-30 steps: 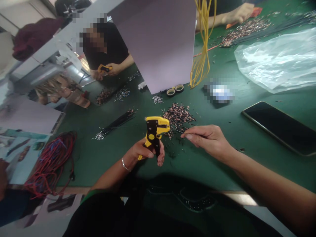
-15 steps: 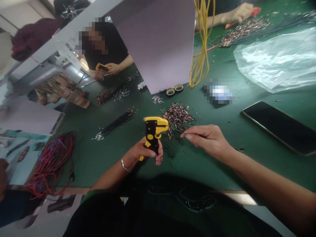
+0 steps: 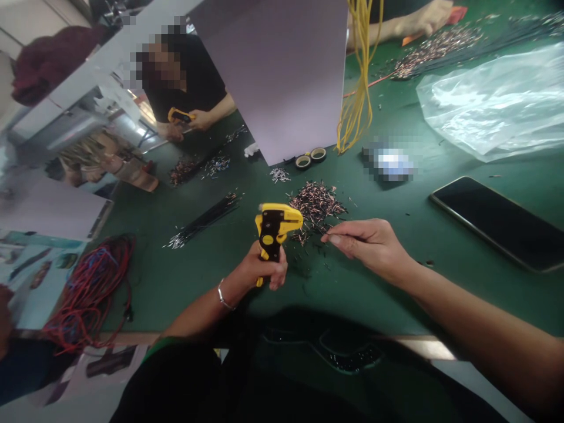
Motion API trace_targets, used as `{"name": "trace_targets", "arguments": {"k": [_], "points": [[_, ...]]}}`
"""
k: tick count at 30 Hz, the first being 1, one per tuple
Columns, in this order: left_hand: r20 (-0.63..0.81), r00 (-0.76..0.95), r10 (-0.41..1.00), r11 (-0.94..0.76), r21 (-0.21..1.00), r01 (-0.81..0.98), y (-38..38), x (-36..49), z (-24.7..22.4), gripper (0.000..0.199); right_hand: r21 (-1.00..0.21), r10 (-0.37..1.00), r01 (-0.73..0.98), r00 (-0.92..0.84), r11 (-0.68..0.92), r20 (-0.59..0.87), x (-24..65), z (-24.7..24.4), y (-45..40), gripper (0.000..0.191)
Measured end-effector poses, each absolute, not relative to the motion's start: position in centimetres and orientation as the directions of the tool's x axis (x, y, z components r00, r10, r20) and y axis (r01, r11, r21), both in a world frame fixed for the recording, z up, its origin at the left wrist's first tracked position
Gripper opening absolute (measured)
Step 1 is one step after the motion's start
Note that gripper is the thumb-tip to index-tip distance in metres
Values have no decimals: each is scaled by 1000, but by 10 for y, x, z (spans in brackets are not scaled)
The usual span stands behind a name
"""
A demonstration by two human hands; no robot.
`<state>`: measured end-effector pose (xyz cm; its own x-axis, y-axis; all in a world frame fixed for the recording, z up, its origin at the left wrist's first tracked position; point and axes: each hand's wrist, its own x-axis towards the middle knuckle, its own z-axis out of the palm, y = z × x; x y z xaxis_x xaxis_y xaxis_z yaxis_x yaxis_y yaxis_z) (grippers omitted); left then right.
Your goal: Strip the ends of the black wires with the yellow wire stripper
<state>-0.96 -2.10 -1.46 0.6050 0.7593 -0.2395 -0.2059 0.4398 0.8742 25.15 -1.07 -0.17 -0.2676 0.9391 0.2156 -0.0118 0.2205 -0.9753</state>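
My left hand (image 3: pixel 269 267) is wrapped round the handle of a yellow and black wire stripper (image 3: pixel 274 226), held upright with its head toward the right. Thumb and fingers of my right hand (image 3: pixel 365 241) are pinched on a thin wire (image 3: pixel 331 234), of which only a short bit shows. Between and beyond the hands lies a pile of short black and copper-coloured wire pieces (image 3: pixel 318 202). To the left, a bundle of black wires (image 3: pixel 205 220) rests on the green table (image 3: pixel 176 299).
A phone (image 3: pixel 502 223) and a clear plastic bag (image 3: pixel 493 106) lie at the right. Two tape rolls (image 3: pixel 311 157) sit before an upright panel (image 3: pixel 282 76). Red cables (image 3: pixel 94 288) lie left. Beyond, a person (image 3: pixel 189 76) holds a similar tool; another person's hand (image 3: pixel 427 23) shows top right.
The stripper's head has tipped slightly and its raised trigger side looks different. The thin wire no longer stretches from my right hand to the stripper's jaws.
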Motion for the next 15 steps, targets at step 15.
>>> {"name": "trace_targets", "arguments": {"k": [15], "points": [[-193,534,823,386,881,-275,-11,-14,-6,15,-998,969,-4,-236,69,68,251,-10,-9,23]]}}
